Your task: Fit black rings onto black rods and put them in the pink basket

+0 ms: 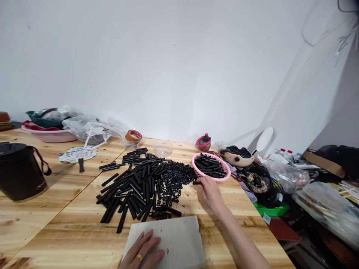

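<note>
My left hand (144, 250) lies with fingers spread on a pale grey board (179, 239) at the table's front. My right hand (209, 191) reaches to the near edge of a pink basket (196, 172) filled with black tube pieces (210, 166). Its fingers are closed in a pinch, with a short black piece (196, 182) at their tips. Left of that hand is a heap of tiny cut black bits (179, 177). Beside the bits lies a spread pile of longer black tubes (140, 183).
A black lidded cup (21, 172) stands at the left, near a hand fan (77, 154). Plastic bags (88, 129), a tape roll (133, 136), a clear bowl (162, 150) and a pink-handled bottle (203, 142) line the back. Clutter (263, 186) crowds the right edge.
</note>
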A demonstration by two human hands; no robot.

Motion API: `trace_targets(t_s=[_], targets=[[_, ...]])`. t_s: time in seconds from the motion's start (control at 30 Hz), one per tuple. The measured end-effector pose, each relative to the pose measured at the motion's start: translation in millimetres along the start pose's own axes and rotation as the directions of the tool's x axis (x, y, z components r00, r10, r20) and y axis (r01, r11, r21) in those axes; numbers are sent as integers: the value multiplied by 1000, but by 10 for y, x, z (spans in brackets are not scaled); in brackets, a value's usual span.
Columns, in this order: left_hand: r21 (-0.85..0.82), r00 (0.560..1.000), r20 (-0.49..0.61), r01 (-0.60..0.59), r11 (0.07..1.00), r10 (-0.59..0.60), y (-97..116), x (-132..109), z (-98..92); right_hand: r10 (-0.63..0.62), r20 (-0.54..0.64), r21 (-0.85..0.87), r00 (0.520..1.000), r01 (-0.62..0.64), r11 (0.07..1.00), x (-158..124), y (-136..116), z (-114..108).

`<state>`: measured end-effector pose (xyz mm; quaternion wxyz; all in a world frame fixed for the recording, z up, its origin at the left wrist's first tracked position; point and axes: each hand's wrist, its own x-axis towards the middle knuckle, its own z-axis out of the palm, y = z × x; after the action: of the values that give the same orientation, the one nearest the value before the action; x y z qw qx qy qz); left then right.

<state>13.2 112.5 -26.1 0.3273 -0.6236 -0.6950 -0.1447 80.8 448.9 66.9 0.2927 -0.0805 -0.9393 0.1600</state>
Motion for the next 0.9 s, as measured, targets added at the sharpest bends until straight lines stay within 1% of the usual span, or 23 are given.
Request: trace_targets(t_s=[0.07, 0.1, 0.17, 0.23, 0.3, 0.37, 0.43, 0.47, 0.53, 0.6, 0.63, 0.7, 0.77, 0.9], targets=[[-31, 998, 45, 46, 998, -45, 43, 87, -61, 31, -70, -15, 997, -32, 999, 207, 100, -174], [-57, 996, 58, 66, 996, -63, 60, 119, -86, 37, -93, -16, 995, -38, 999, 285, 115, -226], [-144, 995, 45, 95, 985, -89, 71, 168, -128, 22, -87, 4, 996, -21, 1000, 349, 47, -225], [-251, 986, 61, 167, 953, -157, 44, 233, -182, -30, -6, 52, 1000, 30, 998, 288, -122, -84], [-334, 955, 127, 295, 895, -268, -18, 359, -258, -91, 105, 104, 990, 80, 991, 156, -310, 143], [-364, 913, 198, 406, 838, -356, -101, 565, -327, -123, 170, 139, 978, 100, 985, 32, -438, 377], [-368, 887, 266, 455, 811, -377, -184, 822, -337, -127, 199, 159, 972, 96, 983, -35, -476, 557], [-365, 881, 303, 459, 810, -364, -219, 951, -310, -121, 204, 165, 971, 88, 982, -47, -468, 618], [-324, 864, 379, 459, 827, -332, -270, 1171, -195, -104, 204, 170, 973, 69, 983, -47, -428, 690], [-281, 840, 445, 460, 842, -311, -296, 1310, -38, -93, 197, 176, 976, 58, 983, -44, -392, 715], [-273, 834, 459, 461, 844, -307, -302, 1348, 38, -92, 193, 180, 977, 57, 982, -48, -385, 718], [-274, 830, 465, 464, 842, -307, -313, 1370, 156, -95, 181, 192, 979, 60, 980, -68, -389, 720], [-282, 832, 459, 470, 837, -312, -330, 1348, 214, -96, 164, 203, 982, 62, 977, -93, -405, 723], [-348, 834, 422, 510, 787, -355, -389, 1280, 194, -75, 118, 229, 990, 47, 972, -114, -414, 704]])
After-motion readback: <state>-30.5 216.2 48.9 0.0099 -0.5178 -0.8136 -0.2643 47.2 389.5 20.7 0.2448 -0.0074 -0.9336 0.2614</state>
